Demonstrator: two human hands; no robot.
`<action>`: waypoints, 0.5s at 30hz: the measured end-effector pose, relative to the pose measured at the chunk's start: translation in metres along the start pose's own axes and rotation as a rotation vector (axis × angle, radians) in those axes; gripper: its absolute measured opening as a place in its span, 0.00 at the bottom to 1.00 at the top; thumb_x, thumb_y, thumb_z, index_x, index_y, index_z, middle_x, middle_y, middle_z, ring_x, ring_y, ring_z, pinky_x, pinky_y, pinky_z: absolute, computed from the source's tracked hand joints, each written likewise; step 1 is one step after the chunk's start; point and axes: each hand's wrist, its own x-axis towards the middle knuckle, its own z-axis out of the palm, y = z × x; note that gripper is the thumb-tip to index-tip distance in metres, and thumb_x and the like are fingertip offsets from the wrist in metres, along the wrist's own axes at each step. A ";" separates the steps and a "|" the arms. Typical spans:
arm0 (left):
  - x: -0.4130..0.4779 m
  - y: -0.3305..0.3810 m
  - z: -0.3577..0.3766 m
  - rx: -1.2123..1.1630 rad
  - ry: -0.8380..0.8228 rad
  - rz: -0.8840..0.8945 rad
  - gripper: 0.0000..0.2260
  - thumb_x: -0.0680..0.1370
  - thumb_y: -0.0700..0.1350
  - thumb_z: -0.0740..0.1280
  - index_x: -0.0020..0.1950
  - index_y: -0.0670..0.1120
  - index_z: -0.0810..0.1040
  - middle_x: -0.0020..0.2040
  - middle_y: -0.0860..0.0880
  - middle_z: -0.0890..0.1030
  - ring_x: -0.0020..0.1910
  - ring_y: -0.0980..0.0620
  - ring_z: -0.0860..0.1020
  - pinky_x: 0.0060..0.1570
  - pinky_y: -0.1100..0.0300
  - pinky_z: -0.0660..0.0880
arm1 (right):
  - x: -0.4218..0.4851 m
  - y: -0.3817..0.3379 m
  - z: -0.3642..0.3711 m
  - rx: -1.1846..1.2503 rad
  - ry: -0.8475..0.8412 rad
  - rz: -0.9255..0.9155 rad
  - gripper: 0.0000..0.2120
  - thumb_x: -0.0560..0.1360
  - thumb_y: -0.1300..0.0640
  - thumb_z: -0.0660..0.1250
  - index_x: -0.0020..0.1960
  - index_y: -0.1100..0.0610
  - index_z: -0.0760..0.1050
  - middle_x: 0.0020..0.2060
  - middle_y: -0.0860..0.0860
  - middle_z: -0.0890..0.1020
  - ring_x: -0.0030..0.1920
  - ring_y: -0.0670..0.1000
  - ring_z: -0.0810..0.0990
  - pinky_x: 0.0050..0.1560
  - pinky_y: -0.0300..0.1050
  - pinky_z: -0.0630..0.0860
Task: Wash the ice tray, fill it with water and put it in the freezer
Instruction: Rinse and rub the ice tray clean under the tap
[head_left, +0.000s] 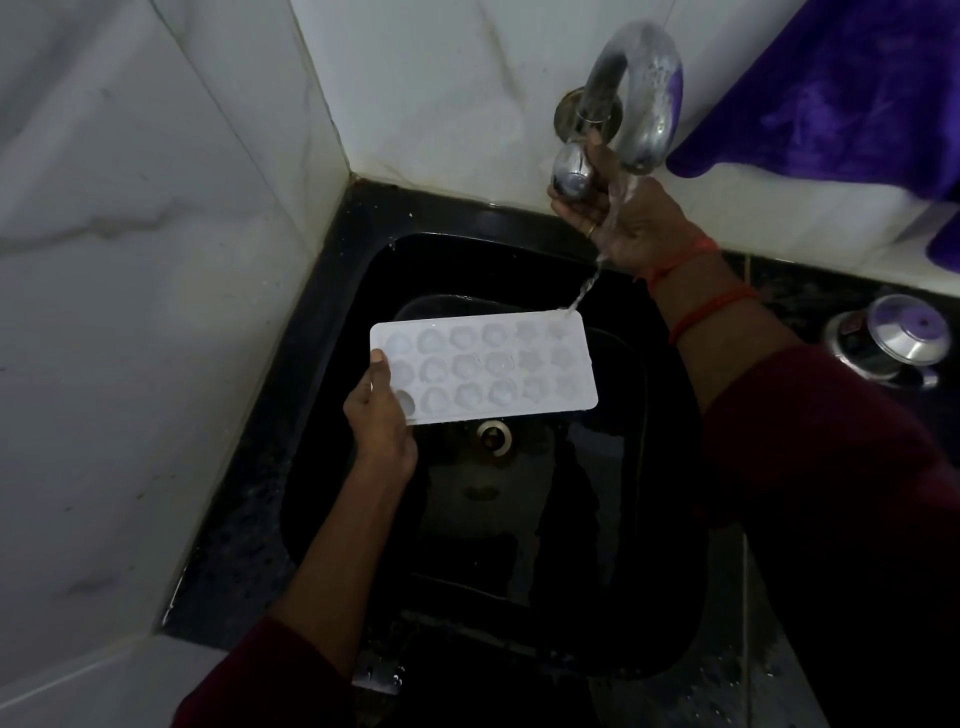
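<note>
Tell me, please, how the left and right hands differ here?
The left hand grips the ice tray by its end over the sink; the right hand grips the tap handle at the wall. The right wrist wears red threads; the left is bare. Both arms have maroon sleeves.

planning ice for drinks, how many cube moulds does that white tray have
18: three rows of six across the ice tray. The left hand grips its left end, partly covering a corner mould; none looks fully hidden.
</note>
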 end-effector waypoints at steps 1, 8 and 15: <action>-0.001 0.000 0.000 -0.003 0.004 -0.004 0.12 0.82 0.53 0.66 0.55 0.45 0.82 0.52 0.46 0.85 0.53 0.43 0.84 0.52 0.43 0.83 | 0.001 0.001 0.000 -0.009 0.012 -0.006 0.10 0.82 0.57 0.65 0.57 0.63 0.76 0.52 0.60 0.82 0.52 0.56 0.82 0.58 0.50 0.81; -0.011 -0.001 -0.008 0.001 0.005 0.002 0.12 0.83 0.52 0.65 0.55 0.45 0.81 0.52 0.46 0.85 0.54 0.42 0.83 0.54 0.42 0.82 | -0.020 0.025 -0.004 -0.351 0.108 -0.091 0.19 0.82 0.39 0.60 0.56 0.55 0.78 0.51 0.56 0.86 0.47 0.52 0.86 0.48 0.47 0.83; -0.019 -0.008 -0.018 0.012 -0.009 -0.015 0.15 0.82 0.53 0.66 0.58 0.42 0.82 0.54 0.44 0.85 0.54 0.41 0.84 0.47 0.46 0.84 | -0.074 0.071 -0.060 -0.695 0.207 -0.185 0.14 0.83 0.46 0.62 0.55 0.52 0.82 0.47 0.50 0.86 0.49 0.50 0.85 0.53 0.46 0.81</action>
